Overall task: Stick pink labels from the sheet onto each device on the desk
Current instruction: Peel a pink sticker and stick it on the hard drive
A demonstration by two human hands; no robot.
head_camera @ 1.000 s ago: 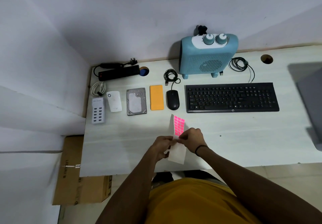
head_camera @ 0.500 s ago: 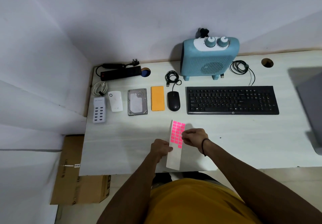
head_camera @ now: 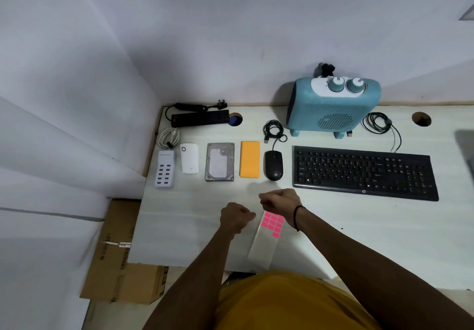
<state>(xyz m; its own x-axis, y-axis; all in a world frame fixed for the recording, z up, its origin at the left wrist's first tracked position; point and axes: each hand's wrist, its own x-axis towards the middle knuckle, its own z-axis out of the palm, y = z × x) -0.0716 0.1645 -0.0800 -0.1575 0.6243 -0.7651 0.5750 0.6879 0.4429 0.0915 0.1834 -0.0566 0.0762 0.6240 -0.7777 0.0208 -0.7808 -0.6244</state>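
Shirt point(head_camera: 287, 301), mustard yellow, fills the near edge, and both forearms reach out from it over the worktop point(head_camera: 359, 240). Just past the near rim lies the sheet point(head_camera: 264, 247), a pale strip angled away, with its pink labels point(head_camera: 273, 223) bunched at the far end and partly under the right wrist. The left hand point(head_camera: 234, 217) hangs just left of the sheet, fingers curled in; whether it touches the sheet or pinches anything is not clear. The right hand point(head_camera: 280, 200) sits a little farther out, above the labels, fingers curled and tips drawn together at its left side — a label between them cannot be made out. A dark band circles the right wrist.

Beyond the hands runs a row of devices, none showing pink: from the left a white USB hub point(head_camera: 165, 172), a white plug-in unit point(head_camera: 189, 161), a hard drive point(head_camera: 219, 161), an orange block point(head_camera: 249, 159), a black mouse point(head_camera: 273, 165) and a black keyboard point(head_camera: 364, 172). Farther back sit a black power strip point(head_camera: 200, 119), a coiled white cable point(head_camera: 168, 137), two coils of black cable and a blue heater point(head_camera: 333, 106) with two knobs against the wall. A cardboard box point(head_camera: 120, 260) stands on the floor to the left.
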